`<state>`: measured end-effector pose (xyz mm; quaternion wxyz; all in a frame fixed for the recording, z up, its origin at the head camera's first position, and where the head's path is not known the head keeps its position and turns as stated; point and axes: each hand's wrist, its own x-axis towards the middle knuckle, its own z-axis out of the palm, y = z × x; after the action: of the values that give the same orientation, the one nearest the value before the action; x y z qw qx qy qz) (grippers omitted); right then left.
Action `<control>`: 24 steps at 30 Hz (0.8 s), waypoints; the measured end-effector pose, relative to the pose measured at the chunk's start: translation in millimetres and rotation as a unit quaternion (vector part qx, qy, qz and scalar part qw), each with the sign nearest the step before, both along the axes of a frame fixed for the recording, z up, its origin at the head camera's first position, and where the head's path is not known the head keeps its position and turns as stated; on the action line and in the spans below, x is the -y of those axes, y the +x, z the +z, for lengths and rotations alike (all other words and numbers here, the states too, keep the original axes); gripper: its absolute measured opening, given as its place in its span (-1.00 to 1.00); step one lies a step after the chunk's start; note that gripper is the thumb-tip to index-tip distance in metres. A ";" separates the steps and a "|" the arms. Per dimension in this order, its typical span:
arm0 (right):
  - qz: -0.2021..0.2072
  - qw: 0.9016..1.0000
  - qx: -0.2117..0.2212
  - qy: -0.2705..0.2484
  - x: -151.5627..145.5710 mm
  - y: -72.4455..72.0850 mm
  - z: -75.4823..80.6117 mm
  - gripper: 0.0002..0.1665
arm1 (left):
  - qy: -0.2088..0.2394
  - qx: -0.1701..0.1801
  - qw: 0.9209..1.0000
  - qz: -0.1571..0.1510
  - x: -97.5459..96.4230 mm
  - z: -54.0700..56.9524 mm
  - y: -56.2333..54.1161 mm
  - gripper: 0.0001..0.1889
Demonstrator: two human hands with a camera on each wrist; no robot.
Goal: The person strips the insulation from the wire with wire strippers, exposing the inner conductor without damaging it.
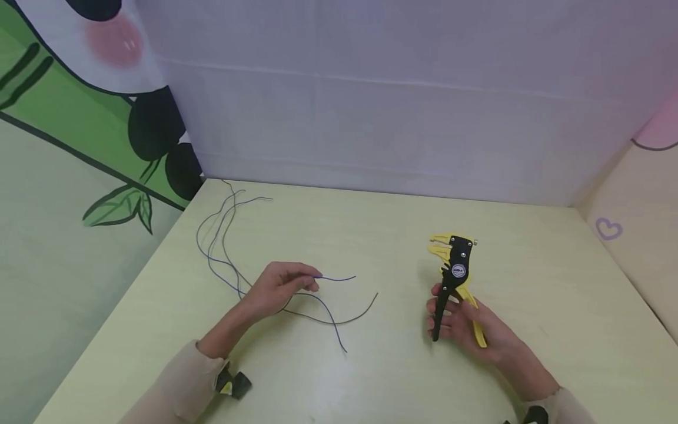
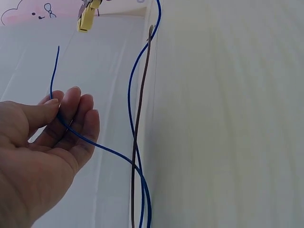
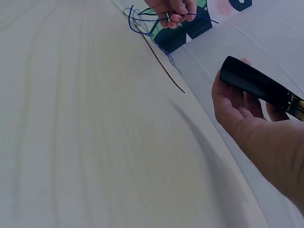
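Between thumb and forefinger, my left hand (image 1: 283, 287) pinches a blue wire (image 1: 339, 280) near its end, and the short free tip points right. In the left wrist view the same blue wire (image 2: 107, 149) runs down across the palm. My right hand (image 1: 468, 324) holds a yellow and black wire stripper (image 1: 457, 274) by its handles, head up and jaws facing left. Its fingers curl round the black handle (image 3: 254, 80), seen in the right wrist view. A second blue wire (image 1: 327, 309) and a brown wire (image 1: 352, 320) extend past the left hand over the table.
The wires' long tails (image 1: 209, 253) loop across the left side of the pale table (image 1: 381, 377) to its back edge. A pale cloth wall (image 1: 392, 129) rises behind, with printed panels (image 1: 79, 147) on the left side.
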<state>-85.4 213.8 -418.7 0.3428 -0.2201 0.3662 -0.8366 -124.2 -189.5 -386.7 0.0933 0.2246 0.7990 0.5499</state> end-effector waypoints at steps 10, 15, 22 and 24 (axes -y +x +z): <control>0.017 0.999 0.027 0.003 18.6 -1.7 4.8 -0.60 | 0.006 -0.002 0.999 0.034 -2.3 1.7 -1.8 -0.78; -0.013 0.997 -0.004 0.072 24.8 -0.9 6.7 -0.61 | 0.010 0.009 0.998 0.054 -4.9 3.4 -2.0 -0.79; -0.008 0.994 -0.029 0.109 32.2 -4.2 6.1 -0.54 | 0.026 0.023 0.998 0.061 -6.7 1.9 -3.3 -0.78; -0.001 0.993 -0.030 0.112 35.3 -4.8 6.2 -0.55 | 0.031 0.023 0.997 0.059 -7.2 1.8 -3.4 -0.78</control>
<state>-90.2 178.5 -412.5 0.3530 -0.2050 0.4681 -0.7838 -127.5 -182.4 -384.9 0.0716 0.1671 0.7912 0.5840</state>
